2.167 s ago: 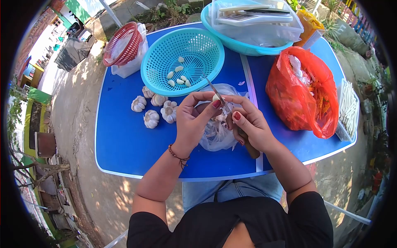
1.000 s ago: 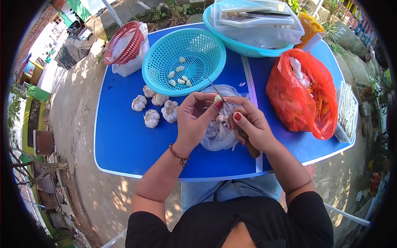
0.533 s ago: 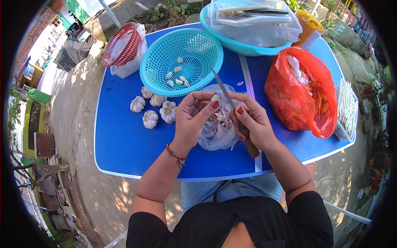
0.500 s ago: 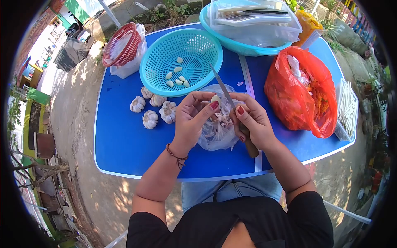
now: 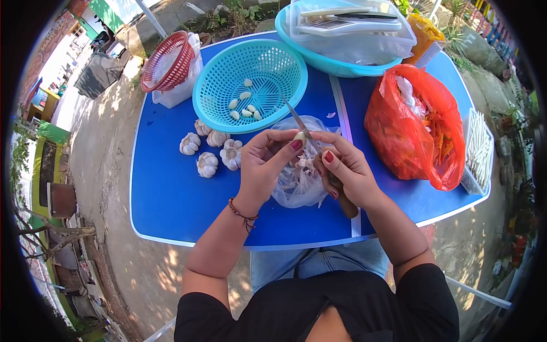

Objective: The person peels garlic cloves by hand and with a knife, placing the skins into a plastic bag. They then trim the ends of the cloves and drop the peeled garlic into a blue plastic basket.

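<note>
My left hand (image 5: pixel 269 158) pinches a pale garlic clove (image 5: pixel 300 137) between thumb and fingers. In my right hand (image 5: pixel 346 165) is a knife (image 5: pixel 296 115) with a wooden handle, its blade slanting up and left against or very near the clove. Below both hands lies a clear plastic bag (image 5: pixel 299 191) with garlic skins on it. Several whole garlic bulbs (image 5: pixel 207 164) sit left of my left hand. Behind them, a turquoise basket (image 5: pixel 208 111) holds several peeled cloves (image 5: pixel 246 113).
On the blue table (image 5: pixel 171 211), a red plastic bag (image 5: pixel 393 137) stands at right beside a box of white sticks (image 5: pixel 478 145). A red basket (image 5: pixel 171 65) is at back left. At the back, a turquoise basin (image 5: pixel 342 69) holds a clear container (image 5: pixel 370 43).
The knife has shifted slightly left, bringing its blade to the clove. My right hand's fingers have moved closer to the left hand, which stays nearly in place.
</note>
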The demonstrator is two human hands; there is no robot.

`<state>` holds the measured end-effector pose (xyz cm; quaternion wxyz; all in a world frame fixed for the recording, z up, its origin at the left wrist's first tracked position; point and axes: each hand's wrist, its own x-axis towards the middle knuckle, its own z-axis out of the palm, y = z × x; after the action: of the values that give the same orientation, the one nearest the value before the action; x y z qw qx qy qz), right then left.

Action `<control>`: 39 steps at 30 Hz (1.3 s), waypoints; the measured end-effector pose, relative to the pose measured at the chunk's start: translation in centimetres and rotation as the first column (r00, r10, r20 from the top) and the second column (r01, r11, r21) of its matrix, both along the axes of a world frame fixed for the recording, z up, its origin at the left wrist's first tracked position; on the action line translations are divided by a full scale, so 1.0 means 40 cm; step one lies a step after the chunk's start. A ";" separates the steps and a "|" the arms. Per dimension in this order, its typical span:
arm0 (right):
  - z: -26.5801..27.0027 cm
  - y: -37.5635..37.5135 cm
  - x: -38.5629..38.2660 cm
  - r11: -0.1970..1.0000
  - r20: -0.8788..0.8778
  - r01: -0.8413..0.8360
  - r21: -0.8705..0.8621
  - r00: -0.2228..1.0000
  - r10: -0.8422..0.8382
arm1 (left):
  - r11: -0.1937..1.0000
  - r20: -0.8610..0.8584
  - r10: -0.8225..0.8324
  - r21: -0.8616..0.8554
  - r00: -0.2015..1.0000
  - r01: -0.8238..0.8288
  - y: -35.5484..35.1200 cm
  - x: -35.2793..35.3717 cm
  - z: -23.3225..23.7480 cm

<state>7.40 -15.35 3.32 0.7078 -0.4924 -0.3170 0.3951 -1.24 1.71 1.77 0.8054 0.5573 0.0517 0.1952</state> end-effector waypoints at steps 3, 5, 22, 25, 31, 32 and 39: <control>0.005 -0.001 -0.005 1.000 -0.034 0.005 0.016 0.999 -0.005 | 1.000 0.000 0.003 -0.005 1.000 -0.003 -0.002 0.000 0.003; 0.013 -0.001 -0.009 1.000 -0.036 0.001 0.008 0.999 -0.001 | 1.000 0.002 0.007 0.004 1.000 -0.007 -0.001 0.001 0.001; 0.004 -0.002 -0.003 1.000 -0.042 0.003 -0.011 0.999 -0.004 | 0.999 0.038 0.020 0.028 0.999 -0.022 -0.004 0.002 0.005; 0.001 -0.001 -0.002 1.000 -0.069 0.009 -0.004 0.998 -0.009 | 1.000 0.007 0.005 -0.026 1.000 -0.005 -0.004 0.003 0.008; 0.006 -0.002 -0.001 1.000 -0.083 0.015 -0.004 0.996 -0.015 | 0.998 0.015 -0.048 0.046 0.999 0.048 -0.009 0.001 0.014; 0.005 -0.002 -0.001 1.000 -0.088 0.009 0.001 0.996 -0.009 | 0.995 0.031 -0.053 0.086 0.998 0.050 -0.009 0.001 0.012; 0.007 -0.002 -0.002 1.000 -0.108 0.012 0.008 0.994 -0.011 | 0.970 -0.020 -0.139 -0.202 0.990 0.133 -0.001 0.001 0.005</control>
<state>7.32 -15.43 3.59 0.7284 -0.4689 -0.2771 0.4157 -1.19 1.66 1.98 0.8678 0.4790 0.0464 0.1239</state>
